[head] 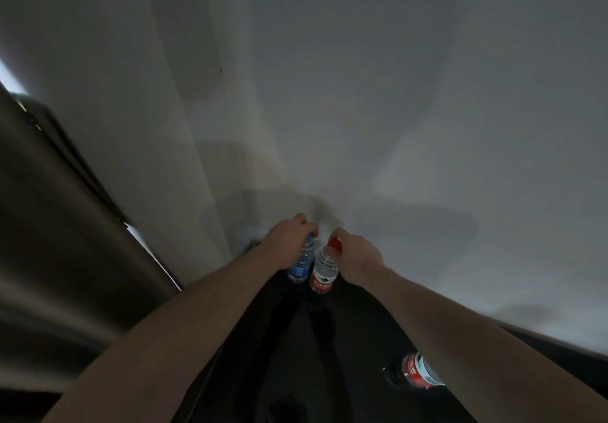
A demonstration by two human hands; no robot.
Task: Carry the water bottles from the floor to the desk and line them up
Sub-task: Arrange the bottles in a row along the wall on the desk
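Observation:
My left hand (289, 236) grips the top of a clear bottle with a blue label (301, 264). Beside it, my right hand (357, 253) pinches the red cap of a clear bottle with a red label (324, 273). Both bottles stand close together on a dark surface (296, 340) near the foot of the wall, almost touching. Whether their bases rest on it or hang just above it I cannot tell. A third bottle with a red label (419, 370) lies partly hidden behind my right forearm, lower right.
A pale wall (394, 110) fills the upper view, with a corner edge (197, 165) left of the bottles. A dark curtain or panel (49, 225) hangs at the left. The light is dim.

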